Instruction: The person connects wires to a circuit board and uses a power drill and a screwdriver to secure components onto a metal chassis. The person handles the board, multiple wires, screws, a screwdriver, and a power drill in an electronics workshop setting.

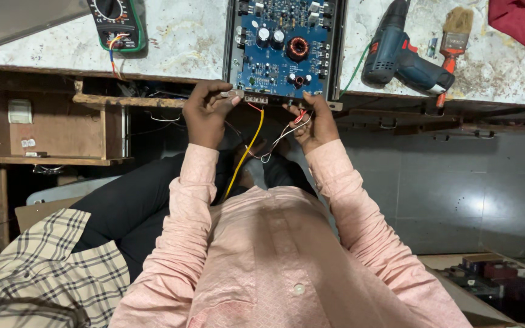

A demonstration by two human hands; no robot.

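Blue circuit board (284,48) in open metal case lay at tabletop (183,36) edge. L hand (206,112) curled, fingertips pinching board's near terminal strip. R hand (315,124) closed round red & white wires (287,130); yellow wire (247,152) hung between hands. Drill (399,58), brush (455,36) to right, multimeter (116,24) to left

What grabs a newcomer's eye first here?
The blue circuit board in its open metal case at the bench edge, top centre, with a copper coil on it. Both hands work at its near edge: the left hand at the terminal strip, the right hand pinching thin wires, a yellow wire hanging between. A blue drill lies to the right.
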